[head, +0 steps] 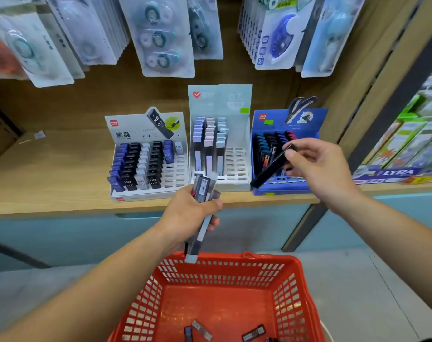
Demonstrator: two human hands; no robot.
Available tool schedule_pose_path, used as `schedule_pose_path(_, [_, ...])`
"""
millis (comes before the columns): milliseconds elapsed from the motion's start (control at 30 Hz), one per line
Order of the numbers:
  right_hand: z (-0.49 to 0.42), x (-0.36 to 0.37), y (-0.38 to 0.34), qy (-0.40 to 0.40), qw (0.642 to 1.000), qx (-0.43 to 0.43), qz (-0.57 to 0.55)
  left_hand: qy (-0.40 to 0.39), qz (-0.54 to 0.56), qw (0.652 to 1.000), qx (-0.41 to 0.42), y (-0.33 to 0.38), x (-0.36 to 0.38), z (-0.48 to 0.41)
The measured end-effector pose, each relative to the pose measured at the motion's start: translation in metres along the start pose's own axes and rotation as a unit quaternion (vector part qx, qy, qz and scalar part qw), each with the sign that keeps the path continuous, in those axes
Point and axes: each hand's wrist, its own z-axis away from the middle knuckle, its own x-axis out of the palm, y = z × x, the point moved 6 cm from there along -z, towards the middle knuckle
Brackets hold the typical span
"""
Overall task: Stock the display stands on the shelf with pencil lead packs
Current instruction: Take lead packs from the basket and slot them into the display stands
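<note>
Nearest to us, a red plastic basket (pixel 266 259) sits low in the frame over a grey floor (pixel 358 280), with a few loose lead packs (pixel 201 329) lying on its bottom. Above its far rim we see the left hand (pixel 190 213), fingers and thumb curled round a bundle of long lead packs (pixel 205 186). The bundle stands nearly upright, its lower end over the basket's rim and its top in front of the shelf edge.

To the right and a little higher, the right hand (pixel 318 166) pinches the upper end of a single dark lead pack (pixel 269 171) between thumb and fingertips. The pack slants down to the left, its lower end over the front of the blue display stand (pixel 306 119), though we cannot tell whether it touches the tray.

A pale teal panel (pixel 61 233) runs under the light wooden shelf (pixel 49 174). On the shelf three stands are set side by side:
- a white stand (pixel 126 127) at left, with rows of blue, black and grey packs and white slots showing at its right
- a pale stand (pixel 219 99) in the middle, with three rows of tall packs
- the blue one at right, with dark packs at its back

Behind them — on a wooden back wall (pixel 111 95) — hang blister cards of correction tape (pixel 160 38). Boxed goods (pixel 395 172) crowd the neighbouring shelf at far right.
</note>
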Motion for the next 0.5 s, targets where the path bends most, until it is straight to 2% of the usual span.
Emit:
schedule_pose_path(200, [-0.031, -0.034, 0.001, 0.03, 0.986, -0.069, 0.148, -0.014, -0.002, 1.0, 0.0, 0.001, 0.025, -0.005])
schedule_pose_path(500, [-0.042, -0.006, 0.005, -0.076, 0.932, -0.164, 0.313, -0.007, -0.013, 1.0, -0.013, -0.006, 0.034, -0.007])
